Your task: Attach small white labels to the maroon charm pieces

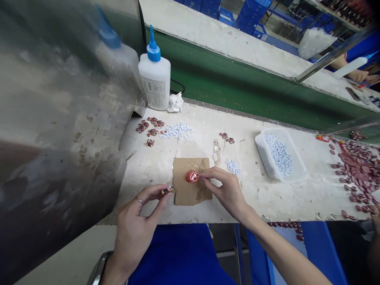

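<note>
My left hand (138, 221) pinches a small dark brown figure (166, 190) between thumb and fingertips, just left of a cardboard piece (192, 194). On the cardboard sits a small round red cap (191, 176) with something shiny in it. The closed fingertips of my right hand (227, 188) are at the cap's right edge; what they pinch is too small to make out. Behind the cardboard lie a loose pile of tiny white-blue pieces (178, 130) and several brown figures (152, 132). A smaller pile of white-blue pieces (233, 167) lies beyond my right hand.
A white bottle with a blue nozzle (156, 81) stands at the back left beside crumpled tissue (175, 102) and a metal panel (65, 118). Rightward are a plastic tub (299, 172) of white-blue pieces and heaped reddish-brown parts (360, 168). Another person's hand shows at the right edge.
</note>
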The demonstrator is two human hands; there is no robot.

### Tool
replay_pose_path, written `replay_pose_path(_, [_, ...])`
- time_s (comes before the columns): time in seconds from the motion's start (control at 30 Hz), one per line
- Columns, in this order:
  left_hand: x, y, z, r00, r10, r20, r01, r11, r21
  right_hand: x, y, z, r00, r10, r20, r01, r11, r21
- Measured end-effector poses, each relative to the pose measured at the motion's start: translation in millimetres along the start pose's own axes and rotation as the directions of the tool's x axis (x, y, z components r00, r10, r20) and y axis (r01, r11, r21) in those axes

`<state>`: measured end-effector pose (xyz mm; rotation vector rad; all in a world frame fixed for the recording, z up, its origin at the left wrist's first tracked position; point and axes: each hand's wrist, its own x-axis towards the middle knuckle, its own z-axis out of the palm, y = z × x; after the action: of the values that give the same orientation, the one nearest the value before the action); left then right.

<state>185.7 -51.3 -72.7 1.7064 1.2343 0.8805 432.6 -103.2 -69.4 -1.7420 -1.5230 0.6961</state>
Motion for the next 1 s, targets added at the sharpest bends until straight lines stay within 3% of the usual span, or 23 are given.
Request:
replay_pose_path(0.27, [1.7,5.7,2.7,0.996,0.081,0.032,-0.082,0.996,0.036,-2.0,-2.7,-1.3,1.000,0.009,-0.028,-0.008,0.999,0.048])
replay_pose_path(0.47, [-1.3,15.3,3.1,0.982,0.186,0.022,-0.187,0.981,0.057,-7.8,-18.3,-4.0,0.991,0.129,-0.043,-0.114,0.961,0.252])
replay_pose_path(0.6, [-1.9,18.4,4.5,0.978,0.208,0.003,-0.208,0.978,0.015,-9.0,-28.7,-10.1,0.954,0.298,0.043,-0.286,0.854,0.435])
replay_pose_path(0.73, [3.4,20.9,4.0,0.922,0.371,0.113,-0.377,0.926,0.036,-9.2,-31.7,-17.8,0.879,0.430,0.207,-0.462,0.664,0.588])
replay_pose_path(0.8, [5.3,22.1,4.7,0.917,0.373,0.141,-0.381,0.924,0.034,-10.1,-32.4,-20.8,0.864,0.442,0.239,-0.485,0.609,0.628])
replay_pose_path(0.9, [6.2,24.1,7.7,0.917,0.377,0.128,-0.383,0.924,0.020,-12.6,-36.5,-24.4,0.866,0.436,0.245,-0.480,0.587,0.652])
replay_pose_path(1.0, [7.0,27.9,10.3,0.898,0.428,0.096,-0.432,0.902,0.017,-16.0,-44.7,-27.5,0.896,0.399,0.196,-0.427,0.652,0.626])
